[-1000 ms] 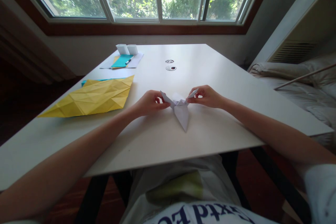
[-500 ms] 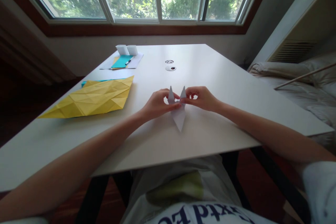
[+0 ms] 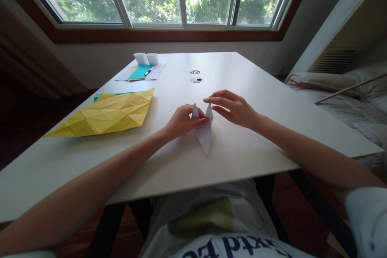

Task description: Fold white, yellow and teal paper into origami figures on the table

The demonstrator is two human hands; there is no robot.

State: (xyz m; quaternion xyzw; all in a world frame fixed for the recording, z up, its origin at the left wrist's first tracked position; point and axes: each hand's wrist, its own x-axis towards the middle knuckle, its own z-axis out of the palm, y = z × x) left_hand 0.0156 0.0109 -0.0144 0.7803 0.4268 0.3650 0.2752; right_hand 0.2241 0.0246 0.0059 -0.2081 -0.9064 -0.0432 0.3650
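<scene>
A folded white origami paper stands over the table near its front edge, with two upright points at the top and one point facing down toward me. My left hand is closed on its middle, the thumb across the front and the other fingers partly hidden behind it. Just right of the paper, my right hand has its fingers apart and holds nothing. Its fingertips are close to the right upright point; whether they touch it I cannot tell.
On the white table, a large creased yellow paper lies at the left. Farther back are blue paper, a pen and two white folded paper boxes. Round cable holes sit mid-table.
My right hand has let go of the white paper, and its fingers have spread, moving up and to the right. The paper has shifted slightly left and toward me in my left hand.
</scene>
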